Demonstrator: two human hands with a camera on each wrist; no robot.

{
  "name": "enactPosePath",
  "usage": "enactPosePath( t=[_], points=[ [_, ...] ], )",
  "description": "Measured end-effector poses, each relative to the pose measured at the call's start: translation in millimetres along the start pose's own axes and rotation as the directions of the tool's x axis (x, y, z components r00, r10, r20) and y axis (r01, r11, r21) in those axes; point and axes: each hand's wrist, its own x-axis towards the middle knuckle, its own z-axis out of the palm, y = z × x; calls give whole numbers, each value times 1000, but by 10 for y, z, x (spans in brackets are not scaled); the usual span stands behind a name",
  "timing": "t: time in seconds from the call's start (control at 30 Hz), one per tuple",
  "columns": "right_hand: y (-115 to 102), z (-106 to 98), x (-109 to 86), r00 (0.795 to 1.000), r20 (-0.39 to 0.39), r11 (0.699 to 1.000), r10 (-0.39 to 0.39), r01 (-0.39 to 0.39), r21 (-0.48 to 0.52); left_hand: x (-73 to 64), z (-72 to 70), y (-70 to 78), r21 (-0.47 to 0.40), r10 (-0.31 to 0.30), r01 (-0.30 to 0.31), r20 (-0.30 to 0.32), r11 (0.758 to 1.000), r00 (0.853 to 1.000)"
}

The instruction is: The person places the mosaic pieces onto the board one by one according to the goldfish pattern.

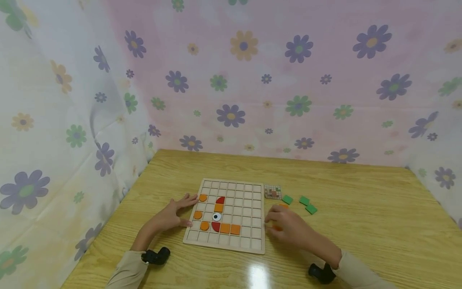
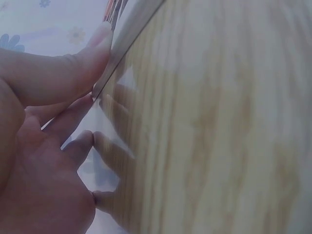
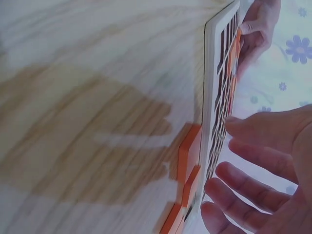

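A wooden grid board (image 1: pixel 249 208) lies on the table. In its cells sit orange discs (image 1: pixel 198 215), red quarter-round pieces (image 1: pixel 215 227), orange square tiles (image 1: pixel 235 229) and a white eye piece (image 1: pixel 216 216). My left hand (image 1: pixel 169 214) rests at the board's left edge, its thumb and fingertips touching the rim, fingers spread. Beside the right edge, my right hand (image 1: pixel 288 225) is over loose orange pieces (image 3: pixel 189 153), partly hidden in the head view. Its fingers are loosely bent with nothing between them in the right wrist view.
A small pattern card (image 1: pixel 272 192) lies against the board's upper right side. Several green square tiles (image 1: pixel 304 200) are scattered right of the card. Flower-print cloth (image 1: pixel 267 92) hangs behind the wooden table (image 1: pixel 361 208) and along both its sides.
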Motion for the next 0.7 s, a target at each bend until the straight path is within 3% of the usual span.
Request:
enactPosePath(
  t=[0.2,0.33,0.47,0.7],
  points=[
    [72,-53,-93,996,72,999,46,-46,-1,2,4,-16,-1,4,-4,-3,1000,1000],
    [128,-50,-148,993,118,995,31,-41,89,-2,7,-30,-1,6,-6,-7,1000,1000],
    [173,-30,-180,994,106,986,-16,-2,165,-1,7,-34,-7,3,-3,-14,1000,1000],
    [166,-21,-186,995,99,988,-15,-1,154,5,10,-44,-13,6,-6,-7,1000,1000]
  ],
)
